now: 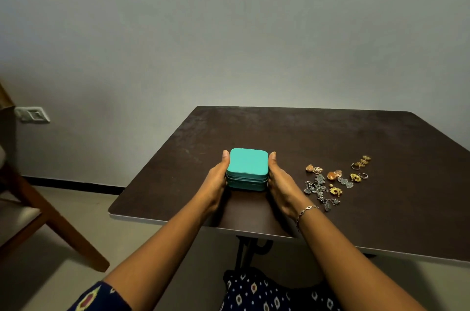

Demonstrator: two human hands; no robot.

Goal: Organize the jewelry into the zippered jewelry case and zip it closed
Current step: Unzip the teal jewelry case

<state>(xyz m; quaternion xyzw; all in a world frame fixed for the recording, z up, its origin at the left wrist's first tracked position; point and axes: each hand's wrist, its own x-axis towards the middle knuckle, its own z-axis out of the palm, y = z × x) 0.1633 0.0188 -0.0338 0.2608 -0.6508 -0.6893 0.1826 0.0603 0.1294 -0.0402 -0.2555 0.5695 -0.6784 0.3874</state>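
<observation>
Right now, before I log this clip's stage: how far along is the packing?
Done: nothing that shows. The case sits closed on the table. In hand: the left hand and right hand press against its two sides. Left: all the jewelry lies loose on the table to the right of the case, so opening, packing and zipping remain.

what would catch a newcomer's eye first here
The bright teal jewelry case, closed on the dark table, sits between the left hand and right hand, which press its sides. To its right, a scatter of gold and dark silver jewelry lies loose on the tabletop.
</observation>
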